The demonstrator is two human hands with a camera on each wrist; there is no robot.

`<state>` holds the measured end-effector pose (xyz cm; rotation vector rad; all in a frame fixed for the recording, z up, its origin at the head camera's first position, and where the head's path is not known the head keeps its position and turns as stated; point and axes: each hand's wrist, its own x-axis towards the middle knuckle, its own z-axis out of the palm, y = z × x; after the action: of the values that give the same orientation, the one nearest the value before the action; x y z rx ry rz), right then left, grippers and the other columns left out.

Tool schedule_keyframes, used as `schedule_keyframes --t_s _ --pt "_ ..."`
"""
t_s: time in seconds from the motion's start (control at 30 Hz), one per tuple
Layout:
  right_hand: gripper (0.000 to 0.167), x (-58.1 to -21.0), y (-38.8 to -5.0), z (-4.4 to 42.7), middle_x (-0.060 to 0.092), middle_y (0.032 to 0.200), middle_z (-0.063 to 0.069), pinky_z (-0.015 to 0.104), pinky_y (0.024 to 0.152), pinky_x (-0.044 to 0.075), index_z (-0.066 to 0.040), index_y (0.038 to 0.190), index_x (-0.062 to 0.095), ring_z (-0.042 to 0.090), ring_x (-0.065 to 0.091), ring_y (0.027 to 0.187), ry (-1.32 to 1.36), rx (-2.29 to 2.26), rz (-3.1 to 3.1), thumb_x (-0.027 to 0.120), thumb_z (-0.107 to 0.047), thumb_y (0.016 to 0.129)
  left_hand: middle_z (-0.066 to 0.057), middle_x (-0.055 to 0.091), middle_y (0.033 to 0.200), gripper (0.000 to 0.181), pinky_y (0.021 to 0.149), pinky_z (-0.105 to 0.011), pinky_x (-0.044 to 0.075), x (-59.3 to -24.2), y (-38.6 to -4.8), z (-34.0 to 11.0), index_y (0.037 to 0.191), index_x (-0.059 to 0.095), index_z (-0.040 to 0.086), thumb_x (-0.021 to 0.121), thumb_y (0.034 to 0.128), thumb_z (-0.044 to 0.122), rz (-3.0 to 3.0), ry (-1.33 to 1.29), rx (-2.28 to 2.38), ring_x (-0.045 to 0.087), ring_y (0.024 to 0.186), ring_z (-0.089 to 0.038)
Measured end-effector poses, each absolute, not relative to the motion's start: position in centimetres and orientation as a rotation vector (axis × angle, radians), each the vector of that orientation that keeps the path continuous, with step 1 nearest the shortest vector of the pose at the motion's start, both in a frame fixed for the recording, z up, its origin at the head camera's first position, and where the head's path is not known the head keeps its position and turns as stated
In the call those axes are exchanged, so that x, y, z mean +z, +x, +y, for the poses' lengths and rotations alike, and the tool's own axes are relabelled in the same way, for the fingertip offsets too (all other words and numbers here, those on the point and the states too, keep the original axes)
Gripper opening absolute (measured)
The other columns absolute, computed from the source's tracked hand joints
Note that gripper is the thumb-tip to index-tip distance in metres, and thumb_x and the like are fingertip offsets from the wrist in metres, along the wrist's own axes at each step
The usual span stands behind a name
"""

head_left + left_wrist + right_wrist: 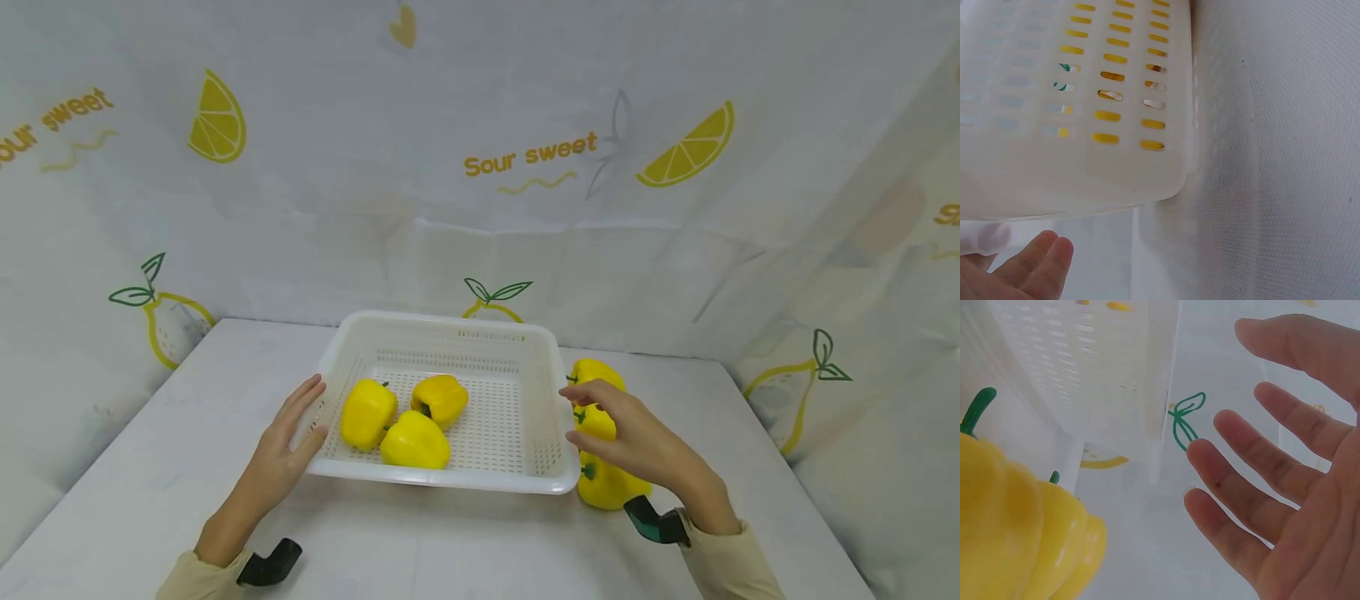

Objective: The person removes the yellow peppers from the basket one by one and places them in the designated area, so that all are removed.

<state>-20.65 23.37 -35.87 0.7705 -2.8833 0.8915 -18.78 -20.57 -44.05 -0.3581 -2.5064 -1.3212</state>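
Observation:
A white plastic basket [487,477] with slotted walls stands on the table, holding three yellow bell peppers [415,442] grouped toward its left side. By the basket's left rim is my left hand [272,462], its fingers extended; whether they touch the rim I cannot tell. My right hand [648,437] is at the right rim, thumb and fingers spread and nothing in its grasp. In the right wrist view those fingers [1229,478] appear apart from the basket wall. Beneath that hand, three more yellow bell peppers [611,487] sit in a row beside the basket, partly covered by it.
A white cloth covers the table [420,550]. Behind and at both sides hangs a pale curtain [315,208] printed with lemons and lettering. Black curved pieces [272,564] are attached at both wrists, near the beige sleeves.

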Motion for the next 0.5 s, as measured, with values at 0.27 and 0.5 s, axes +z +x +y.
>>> schedule_keyframes --t_s 0.27,0.5 --pt "0.047 -35.4 -21.3 22.6 0.061 0.132 0.007 0.055 0.095 0.052 -0.007 0.131 0.057 0.030 0.059 0.117 0.794 0.887 -2.889 0.072 -0.024 0.090 -0.015 0.025 0.163 0.058 0.107 -0.001 0.013 -44.0 -18.7 -20.6 0.151 0.037 0.005 0.056 0.0969 0.009 -2.516 -0.344 -1.335 0.025 0.148 -0.045" --pt "0.048 -34.9 -22.0 21.6 0.060 0.134 0.007 0.055 0.097 0.051 -0.008 0.132 0.056 0.029 0.057 0.118 0.824 0.929 -2.868 0.073 -0.020 0.089 -0.016 0.025 0.163 0.058 0.106 -0.001 0.012 -44.0 -18.7 -20.6 0.152 0.037 0.006 0.056 0.0970 0.010 -2.516 -0.350 -1.327 0.025 0.148 -0.045"
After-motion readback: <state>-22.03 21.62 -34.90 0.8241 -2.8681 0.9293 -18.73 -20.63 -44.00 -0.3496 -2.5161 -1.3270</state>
